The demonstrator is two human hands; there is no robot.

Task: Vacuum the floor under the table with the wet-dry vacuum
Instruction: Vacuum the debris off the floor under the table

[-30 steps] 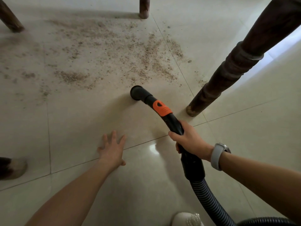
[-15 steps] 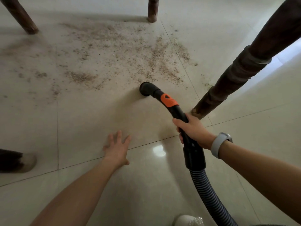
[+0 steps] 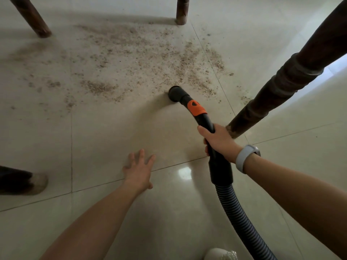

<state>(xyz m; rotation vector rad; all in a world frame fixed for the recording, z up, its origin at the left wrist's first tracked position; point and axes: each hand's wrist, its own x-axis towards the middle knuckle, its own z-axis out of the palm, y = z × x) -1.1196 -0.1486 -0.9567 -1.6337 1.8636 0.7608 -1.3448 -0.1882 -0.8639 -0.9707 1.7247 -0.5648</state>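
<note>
A black vacuum hose handle (image 3: 201, 117) with an orange clip runs across the pale tiled floor (image 3: 112, 139). Its round nozzle (image 3: 175, 94) rests at the near edge of a wide scatter of brown crumbs (image 3: 142, 59). My right hand (image 3: 218, 140), with a pale watch on the wrist, is closed around the handle below the orange clip. The ribbed grey hose (image 3: 238, 214) trails back to the lower right. My left hand (image 3: 139, 170) lies flat on the floor with fingers spread, left of the hose and holding nothing.
Dark wooden table legs stand around the dirt: one at far left (image 3: 32, 17), one at far centre (image 3: 182, 10), a thick turned one (image 3: 277, 87) close on the right by my right hand, one foot (image 3: 24, 182) at the left edge. A white shoe tip (image 3: 219, 254) shows at the bottom.
The nozzle has slid forward, from bare tile up to the near edge of the crumb patch. My right hand moved with it toward the thick leg. My left hand stayed flat.
</note>
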